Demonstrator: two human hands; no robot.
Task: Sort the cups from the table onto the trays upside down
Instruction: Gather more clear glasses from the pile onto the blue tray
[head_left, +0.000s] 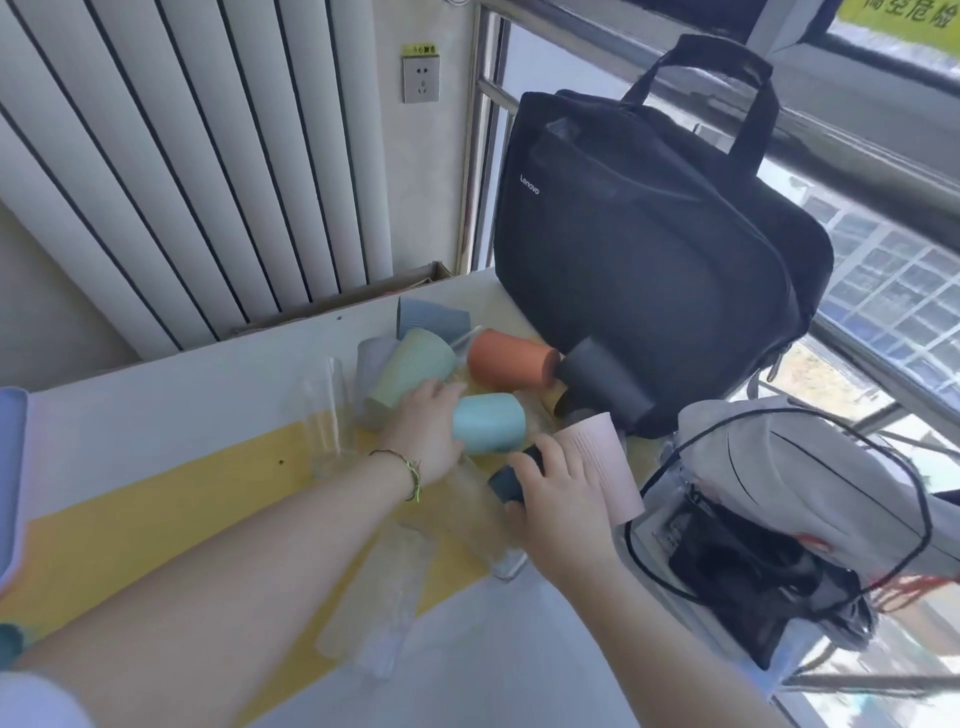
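turquoise cup (493, 422) in the left grip (423, 428)

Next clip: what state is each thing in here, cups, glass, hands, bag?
light blue cup: on its side, gripped by left hand
green cup: on its side
orange cup: on its side
black cup: on its side
pink cup: tilted, beside right hand
dark blue cup: under right hand, grip unclear
clear glass: standing
laptop bag: standing upright
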